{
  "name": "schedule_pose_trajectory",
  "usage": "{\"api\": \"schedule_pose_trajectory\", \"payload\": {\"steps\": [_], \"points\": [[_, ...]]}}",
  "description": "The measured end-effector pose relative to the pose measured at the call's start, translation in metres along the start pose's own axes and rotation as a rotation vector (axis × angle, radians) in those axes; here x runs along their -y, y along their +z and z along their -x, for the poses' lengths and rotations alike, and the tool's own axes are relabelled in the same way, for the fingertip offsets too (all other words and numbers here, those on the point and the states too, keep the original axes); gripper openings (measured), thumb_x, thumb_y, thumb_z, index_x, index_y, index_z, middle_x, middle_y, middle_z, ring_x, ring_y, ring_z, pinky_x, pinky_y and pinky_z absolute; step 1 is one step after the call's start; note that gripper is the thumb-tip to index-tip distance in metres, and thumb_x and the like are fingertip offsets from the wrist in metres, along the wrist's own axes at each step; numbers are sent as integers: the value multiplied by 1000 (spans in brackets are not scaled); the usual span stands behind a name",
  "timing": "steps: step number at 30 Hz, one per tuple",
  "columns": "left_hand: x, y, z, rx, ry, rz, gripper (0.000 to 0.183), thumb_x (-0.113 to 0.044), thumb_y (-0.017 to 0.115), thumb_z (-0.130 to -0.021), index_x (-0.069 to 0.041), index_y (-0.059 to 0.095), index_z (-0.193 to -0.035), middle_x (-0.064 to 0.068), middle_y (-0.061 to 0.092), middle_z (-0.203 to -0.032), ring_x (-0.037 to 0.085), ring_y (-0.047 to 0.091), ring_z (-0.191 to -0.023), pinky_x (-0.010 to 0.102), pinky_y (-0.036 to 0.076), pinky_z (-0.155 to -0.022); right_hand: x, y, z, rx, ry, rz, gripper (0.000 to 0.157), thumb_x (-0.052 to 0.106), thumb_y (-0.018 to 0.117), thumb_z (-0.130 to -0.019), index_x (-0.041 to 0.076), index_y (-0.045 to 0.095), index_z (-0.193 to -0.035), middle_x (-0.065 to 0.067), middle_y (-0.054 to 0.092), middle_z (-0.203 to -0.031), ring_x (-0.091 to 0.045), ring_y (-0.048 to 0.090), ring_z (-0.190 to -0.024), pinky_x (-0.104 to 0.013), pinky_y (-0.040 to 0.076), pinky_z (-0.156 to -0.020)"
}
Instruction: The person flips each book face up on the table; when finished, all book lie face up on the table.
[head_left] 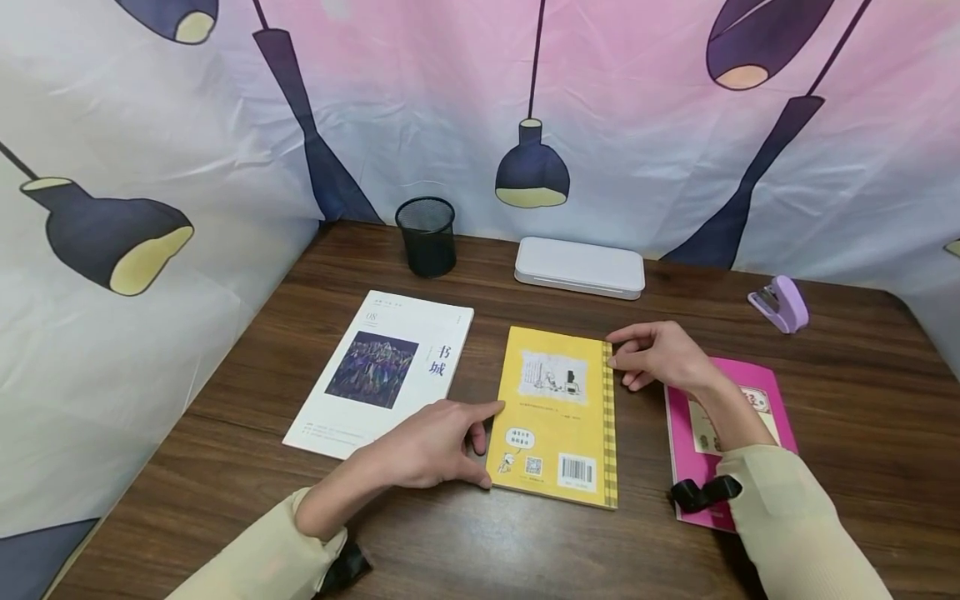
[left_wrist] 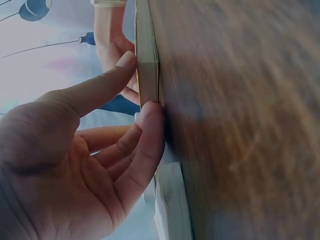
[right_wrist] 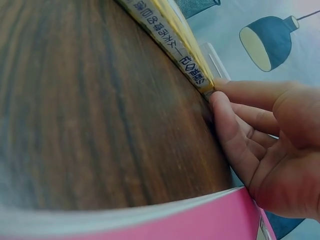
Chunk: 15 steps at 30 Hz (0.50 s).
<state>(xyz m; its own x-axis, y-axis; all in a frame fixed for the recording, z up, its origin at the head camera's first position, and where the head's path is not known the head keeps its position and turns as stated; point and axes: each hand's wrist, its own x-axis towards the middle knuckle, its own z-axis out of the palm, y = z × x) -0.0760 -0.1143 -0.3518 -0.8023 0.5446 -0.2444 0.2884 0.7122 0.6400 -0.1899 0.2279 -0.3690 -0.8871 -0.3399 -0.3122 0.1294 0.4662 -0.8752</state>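
A yellow book [head_left: 555, 425] lies flat on the table, its back cover with a barcode facing up. My left hand [head_left: 438, 443] touches its left edge, index finger and thumb stretched out and well apart, the thumb at the near corner. In the left wrist view both tips meet the book's pale page edges [left_wrist: 147, 82]. My right hand [head_left: 663, 358] pinches the far right corner between thumb and index finger. The printed spine [right_wrist: 172, 42] runs up to those fingertips in the right wrist view.
A white magazine [head_left: 442, 325] lies left of the yellow book, a pink book [head_left: 780, 408] under my right forearm. Along the back stand a black mesh pen cup [head_left: 427, 242], a white case [head_left: 579, 267] and a purple stapler [head_left: 783, 307]. A printed curtain [head_left: 615, 150] hangs behind.
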Motion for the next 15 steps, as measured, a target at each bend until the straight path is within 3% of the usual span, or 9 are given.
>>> {"api": "schedule_pose_trajectory", "payload": {"steps": [15], "points": [[-2, 3, -2, -20, -22, -19, 106, -20, 97, -75, -2, 38, -162, -5, 61, -79, 10, 52, -66, 25, 45, -63, -1, 2, -1, -21, 31, -31, 54, 6, 76, -96, -13, 55, -142, -7, 69, -94, -13, 72, -67, -34, 65, -69]]}}
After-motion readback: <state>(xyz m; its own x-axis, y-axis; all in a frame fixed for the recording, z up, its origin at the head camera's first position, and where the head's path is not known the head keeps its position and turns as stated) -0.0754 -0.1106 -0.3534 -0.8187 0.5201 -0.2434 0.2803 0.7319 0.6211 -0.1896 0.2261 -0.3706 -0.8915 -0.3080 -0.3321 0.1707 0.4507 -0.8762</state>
